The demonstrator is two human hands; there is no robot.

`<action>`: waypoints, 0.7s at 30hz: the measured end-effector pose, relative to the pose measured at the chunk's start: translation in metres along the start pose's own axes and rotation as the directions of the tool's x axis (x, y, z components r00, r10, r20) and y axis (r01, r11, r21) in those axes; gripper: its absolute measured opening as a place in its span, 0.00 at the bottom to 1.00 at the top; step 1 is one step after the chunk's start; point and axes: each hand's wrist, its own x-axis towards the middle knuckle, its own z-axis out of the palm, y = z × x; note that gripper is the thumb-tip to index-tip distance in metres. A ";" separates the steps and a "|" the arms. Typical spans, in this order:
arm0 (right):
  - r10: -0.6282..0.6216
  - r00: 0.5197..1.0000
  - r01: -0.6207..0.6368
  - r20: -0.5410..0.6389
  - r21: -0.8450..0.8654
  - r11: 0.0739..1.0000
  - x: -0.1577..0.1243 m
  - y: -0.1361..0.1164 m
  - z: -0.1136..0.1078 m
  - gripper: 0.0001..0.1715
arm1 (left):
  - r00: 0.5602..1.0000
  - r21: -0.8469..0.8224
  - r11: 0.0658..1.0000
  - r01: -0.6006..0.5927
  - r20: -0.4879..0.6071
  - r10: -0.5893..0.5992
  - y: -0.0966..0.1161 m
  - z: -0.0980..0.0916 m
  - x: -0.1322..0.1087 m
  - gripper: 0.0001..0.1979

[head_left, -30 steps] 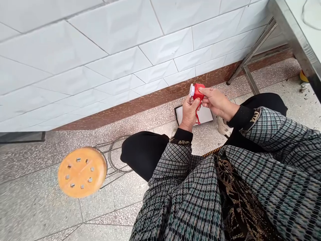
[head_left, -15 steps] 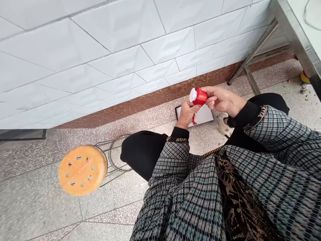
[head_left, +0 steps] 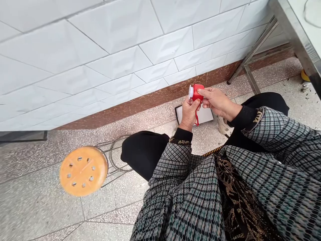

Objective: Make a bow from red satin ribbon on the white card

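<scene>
Both hands hold a spool of red ribbon (head_left: pixel 198 89) with a white end flange facing left, raised over the floor. Closed round its lower side is my left hand (head_left: pixel 189 111), thumb pressed on the red winding. From the right, my right hand (head_left: pixel 217 100) pinches the spool, its thumb or forefinger lying across the red surface. A loose red ribbon end (head_left: pixel 197 117) dangles below the spool beside my left hand. Beneath the hands, a shallow white tray or box lid with a dark edge (head_left: pixel 206 115) rests on the floor, partly hidden by my left hand.
An orange round stool (head_left: pixel 84 170) with wire legs is at the left. White wall tiles (head_left: pixel 125 63) run along the front above a brown skirting. A metal-framed table (head_left: pixel 298 43) stands at the upper right. My black-clad knees flank the hands.
The spool has turned so its white flange now faces more to the left. My right-hand fingers have moved left over the ribbon, and the red tail hangs more visibly.
</scene>
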 end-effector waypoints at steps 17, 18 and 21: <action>0.163 0.982 -0.168 0.092 0.055 0.984 0.006 -0.017 -0.008 0.09 | 1.000 0.067 0.998 0.000 0.027 -0.002 0.004 -0.008 0.001 0.28; 0.125 0.988 -0.129 0.089 0.039 0.991 0.004 -0.012 -0.006 0.10 | 1.000 0.050 0.999 0.006 0.014 -0.006 0.003 -0.006 0.001 0.29; 0.025 0.999 -0.024 0.039 -0.014 1.000 0.003 -0.003 -0.003 0.12 | 1.000 0.016 1.000 0.016 -0.008 -0.015 0.001 0.001 0.000 0.28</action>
